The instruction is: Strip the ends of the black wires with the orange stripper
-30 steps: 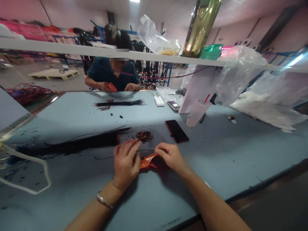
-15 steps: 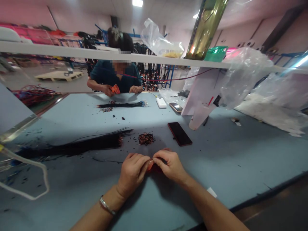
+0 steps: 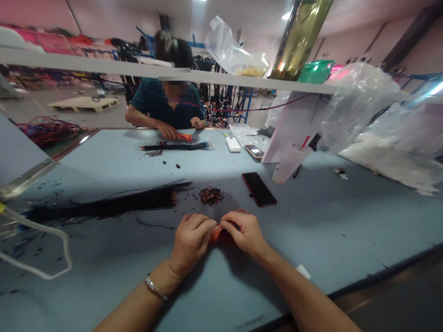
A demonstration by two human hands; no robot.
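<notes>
Pinkish light tints the workroom behind a white shelf [image 3: 104, 66], which runs above a blue-grey counter [image 3: 332, 221]. On the counter lies a heap of black-and-copper clippings [image 3: 211, 195]. Just nearer the wearer than the heap is an orange tool [image 3: 215, 234], mostly hidden between two hands. On the heap's near left, the left hand [image 3: 192, 240] is curled closed, fingertips at the tool; what they pinch is hidden. On its near right, the right hand [image 3: 244, 230] has thumb and forefinger pinched together by the tool, whatever is between them too small to tell. Left of the heap, a thin black wire [image 3: 155, 225] passes out of sight behind the left hand, and a thick bundle of black wires [image 3: 128, 203] points coppery ends heapward. Right of the heap lies a dark phone [image 3: 259, 189]. Well beyond the heap, a co-worker's hand [image 3: 168, 131] touches another orange tool [image 3: 186, 137].
</notes>
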